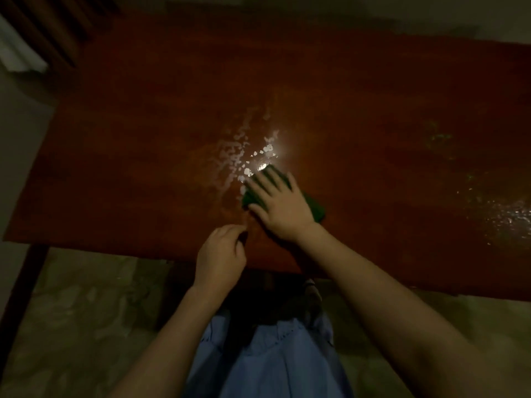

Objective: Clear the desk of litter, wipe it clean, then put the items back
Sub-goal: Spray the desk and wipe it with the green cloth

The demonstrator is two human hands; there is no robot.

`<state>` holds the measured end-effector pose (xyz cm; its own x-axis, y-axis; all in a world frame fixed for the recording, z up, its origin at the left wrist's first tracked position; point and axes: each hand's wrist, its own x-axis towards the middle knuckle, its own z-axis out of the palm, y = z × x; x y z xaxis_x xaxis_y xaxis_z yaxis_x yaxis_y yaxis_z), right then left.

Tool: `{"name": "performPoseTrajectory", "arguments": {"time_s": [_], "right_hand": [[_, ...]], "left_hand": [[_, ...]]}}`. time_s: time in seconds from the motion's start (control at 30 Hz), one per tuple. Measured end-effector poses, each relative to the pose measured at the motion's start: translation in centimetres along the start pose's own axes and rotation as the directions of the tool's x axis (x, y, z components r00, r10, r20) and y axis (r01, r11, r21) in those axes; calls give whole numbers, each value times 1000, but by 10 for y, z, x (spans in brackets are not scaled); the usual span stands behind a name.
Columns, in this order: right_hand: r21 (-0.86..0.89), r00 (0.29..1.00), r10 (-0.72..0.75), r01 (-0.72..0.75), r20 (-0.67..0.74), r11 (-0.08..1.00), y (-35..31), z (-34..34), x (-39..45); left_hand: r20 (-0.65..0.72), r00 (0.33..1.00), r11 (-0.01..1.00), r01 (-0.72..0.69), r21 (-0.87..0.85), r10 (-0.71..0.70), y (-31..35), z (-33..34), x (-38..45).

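Wiping stage. The right hand (pixel 283 206) lies flat, fingers spread and straight, pressing a dark green cloth (pixel 314 206) onto the counter (pixel 373 110) near its middle, a little toward the near edge. The cloth's long axis runs from far left to near right, and the fingers point along it to the far left. Directly ahead of the fingertips lies a patch of wet droplets (pixel 238 156), bright under a light's reflection; a second wet sheen (pixel 508 216) glistens at the right edge, well apart from the cloth. The left hand (pixel 219 257) hovers at the near edge, just beside the right wrist, fingers curled with nothing visible between them. The counter is smooth, glossy, reddish-brown wood; the cloth looks soft and folded. The right hand seems placed to sweep the droplets first.
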<state>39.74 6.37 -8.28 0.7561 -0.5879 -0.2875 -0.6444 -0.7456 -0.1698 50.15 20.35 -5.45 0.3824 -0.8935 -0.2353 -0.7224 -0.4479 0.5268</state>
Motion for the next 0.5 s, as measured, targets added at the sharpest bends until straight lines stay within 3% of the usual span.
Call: {"name": "performPoseTrajectory", "arguments": {"time_s": [0.13, 0.23, 0.3, 0.4, 0.5], "right_hand": [[-61, 911, -406, 410, 77, 910, -16, 32, -56], [-99, 896, -435, 443, 93, 891, 18, 48, -106], [-116, 930, -362, 367, 69, 923, 49, 49, -128], [-15, 997, -69, 70, 30, 997, 95, 32, -130], [112, 956, 286, -279, -60, 954, 136, 10, -95]], "left_hand": [[-73, 991, 993, 115, -5, -115, -1, -4, 0], [-57, 997, 998, 60, 12, -60, 14, 0, 5], [-34, 999, 999, 34, -9, -35, 27, 5, 7], [-4, 1000, 998, 13, -54, -13, 40, 13, 8], [-12, 999, 997, 49, -52, -50, 43, 19, 10]]}}
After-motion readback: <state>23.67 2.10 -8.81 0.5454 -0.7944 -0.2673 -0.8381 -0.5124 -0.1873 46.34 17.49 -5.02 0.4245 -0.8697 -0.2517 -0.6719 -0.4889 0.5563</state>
